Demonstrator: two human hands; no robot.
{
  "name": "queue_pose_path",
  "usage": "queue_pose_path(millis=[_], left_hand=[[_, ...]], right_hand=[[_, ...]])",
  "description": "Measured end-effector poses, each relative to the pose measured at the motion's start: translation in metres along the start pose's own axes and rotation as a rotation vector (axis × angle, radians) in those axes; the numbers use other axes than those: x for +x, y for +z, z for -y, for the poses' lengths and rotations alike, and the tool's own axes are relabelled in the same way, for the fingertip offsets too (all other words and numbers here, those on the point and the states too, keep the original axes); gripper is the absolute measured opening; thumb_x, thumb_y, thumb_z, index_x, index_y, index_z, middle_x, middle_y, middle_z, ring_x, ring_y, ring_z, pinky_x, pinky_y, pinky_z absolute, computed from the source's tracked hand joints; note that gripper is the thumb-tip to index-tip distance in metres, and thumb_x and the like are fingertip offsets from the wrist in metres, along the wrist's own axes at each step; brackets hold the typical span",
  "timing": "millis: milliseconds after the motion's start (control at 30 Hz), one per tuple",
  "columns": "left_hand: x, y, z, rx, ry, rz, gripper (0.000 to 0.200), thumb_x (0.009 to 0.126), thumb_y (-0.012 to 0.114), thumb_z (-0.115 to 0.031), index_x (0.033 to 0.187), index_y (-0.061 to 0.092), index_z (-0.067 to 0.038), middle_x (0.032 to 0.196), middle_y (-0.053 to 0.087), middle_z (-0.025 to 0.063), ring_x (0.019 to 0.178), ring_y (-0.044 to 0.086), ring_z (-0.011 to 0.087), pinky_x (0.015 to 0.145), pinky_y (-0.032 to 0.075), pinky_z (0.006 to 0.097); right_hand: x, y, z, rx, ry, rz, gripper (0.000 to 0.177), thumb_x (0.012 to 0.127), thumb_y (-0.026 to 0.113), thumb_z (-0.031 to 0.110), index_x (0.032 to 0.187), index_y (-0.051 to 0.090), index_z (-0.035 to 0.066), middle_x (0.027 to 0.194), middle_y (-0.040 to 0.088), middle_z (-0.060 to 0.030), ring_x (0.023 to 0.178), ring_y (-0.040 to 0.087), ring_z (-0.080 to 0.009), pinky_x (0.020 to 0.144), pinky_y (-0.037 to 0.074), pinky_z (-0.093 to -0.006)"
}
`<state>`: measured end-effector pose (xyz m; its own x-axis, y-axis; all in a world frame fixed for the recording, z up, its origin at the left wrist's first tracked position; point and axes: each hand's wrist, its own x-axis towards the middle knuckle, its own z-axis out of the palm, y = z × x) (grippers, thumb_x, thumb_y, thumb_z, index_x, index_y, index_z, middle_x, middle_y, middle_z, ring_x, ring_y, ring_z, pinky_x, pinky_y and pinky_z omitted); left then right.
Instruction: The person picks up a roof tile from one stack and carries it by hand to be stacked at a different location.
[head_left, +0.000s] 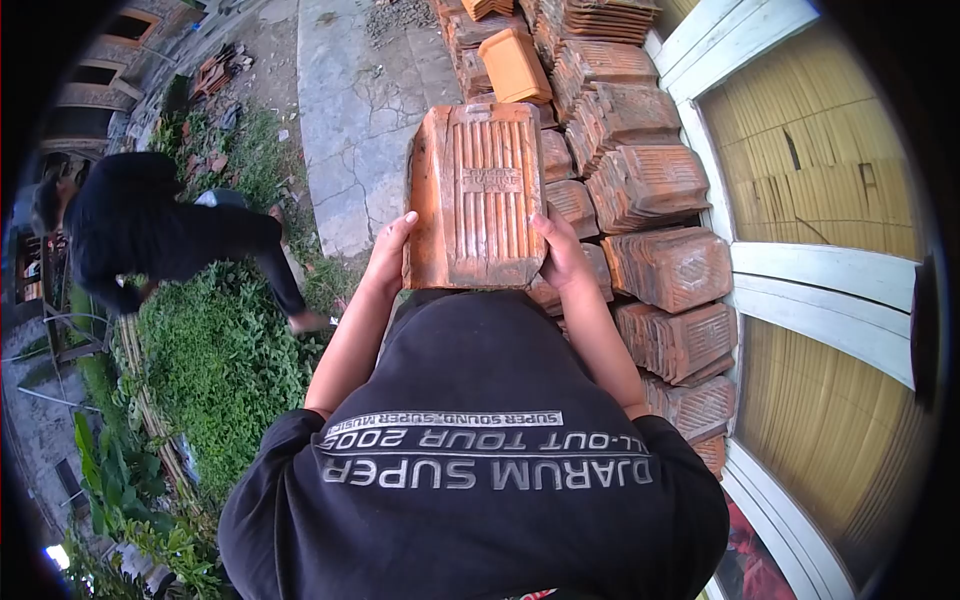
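Orange ribbed clay roof tile (478,195) is resting at my chest, its long axis running away from me toward the far stack of orange tiles (650,190). My left hand (388,255) and right hand (562,252) are clamping its near side edges, fingers pressed together, both equally close. The tile's stamp is blurring; my black shirt (480,500) is showing "DJARUM SUPER".

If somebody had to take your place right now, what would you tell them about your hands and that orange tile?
Left hand: gripping the left edge of the orange roof tile.
Right hand: gripping its right edge.
The tile is held flat in front of the chest, in the air.
Done: stacked tile rows already stand against the wall on the right.
Left: the held tile is not yet set down.
Another person bends over the grass to the left.
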<state>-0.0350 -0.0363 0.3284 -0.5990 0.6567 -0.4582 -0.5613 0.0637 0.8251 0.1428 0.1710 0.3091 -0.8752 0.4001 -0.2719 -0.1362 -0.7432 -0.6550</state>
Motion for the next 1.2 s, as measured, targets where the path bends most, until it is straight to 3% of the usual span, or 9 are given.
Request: queue_pose_path(millis=[100, 200, 333, 400, 933, 1200], left_hand=[[-0.003, -0.002, -0.003, 0.032, 0.03, -0.018, 0.046, 0.092, 0.06, -0.038, 0.112, 0.062, 0.004, 0.107, 0.067, 0.0105, 0.094, 0.066, 0.0165, 0.086, 0.052, 0.0319], [-0.003, -0.019, -0.003, 0.029, -0.005, -0.008, 0.055, 0.092, 0.056, -0.044, 0.121, 0.057, 0.003, 0.115, 0.063, 0.0121, 0.101, 0.063, 0.0194, 0.09, 0.05, 0.0337], [0.001, -0.03, -0.01, 0.032, 0.021, -0.004, 0.055, 0.093, 0.055, -0.045, 0.12, 0.057, 0.003, 0.114, 0.063, 0.0116, 0.103, 0.063, 0.0193, 0.092, 0.048, 0.0337], [0.002, -0.045, -0.02, 0.016, 0.061, -0.045, 0.048, 0.093, 0.057, -0.038, 0.116, 0.06, 0.004, 0.108, 0.067, 0.0119, 0.095, 0.066, 0.0177, 0.086, 0.053, 0.0321], [0.07, -0.203, -0.075, -0.117, 0.001, 0.058, 0.049, 0.093, 0.058, -0.036, 0.118, 0.059, 0.006, 0.112, 0.066, 0.0138, 0.097, 0.066, 0.0184, 0.087, 0.053, 0.032], [0.093, -0.242, -0.097, -0.136, 0.007, 0.033, 0.051, 0.092, 0.058, -0.039, 0.118, 0.057, 0.005, 0.11, 0.065, 0.0142, 0.096, 0.066, 0.0203, 0.085, 0.054, 0.0336]], right_hand=[[0.007, -0.001, -0.002, -0.035, 0.013, 0.035, 0.082, 0.083, 0.072, 0.034, 0.143, 0.03, -0.004, 0.136, 0.048, -0.0177, 0.122, 0.051, -0.0267, 0.102, 0.043, -0.0387], [0.015, 0.011, -0.004, -0.035, 0.041, 0.088, 0.08, 0.084, 0.071, 0.034, 0.141, 0.032, -0.005, 0.133, 0.05, -0.0173, 0.12, 0.053, -0.0257, 0.101, 0.044, -0.0384], [0.028, 0.023, -0.008, -0.063, 0.066, 0.049, 0.078, 0.084, 0.071, 0.034, 0.14, 0.033, -0.006, 0.131, 0.052, -0.017, 0.118, 0.054, -0.0249, 0.1, 0.045, -0.0378], [0.038, 0.039, -0.016, -0.061, 0.06, 0.068, 0.082, 0.083, 0.074, 0.033, 0.14, 0.031, -0.007, 0.132, 0.05, -0.0183, 0.119, 0.053, -0.0246, 0.101, 0.043, -0.0373], [0.147, 0.138, -0.1, -0.086, 0.028, 0.046, 0.079, 0.084, 0.072, 0.032, 0.141, 0.031, -0.007, 0.133, 0.05, -0.0173, 0.121, 0.052, -0.0244, 0.103, 0.042, -0.036], [0.187, 0.176, -0.112, -0.087, 0.044, 0.052, 0.076, 0.085, 0.07, 0.031, 0.14, 0.032, -0.006, 0.132, 0.051, -0.0164, 0.121, 0.052, -0.0234, 0.102, 0.042, -0.0357]])
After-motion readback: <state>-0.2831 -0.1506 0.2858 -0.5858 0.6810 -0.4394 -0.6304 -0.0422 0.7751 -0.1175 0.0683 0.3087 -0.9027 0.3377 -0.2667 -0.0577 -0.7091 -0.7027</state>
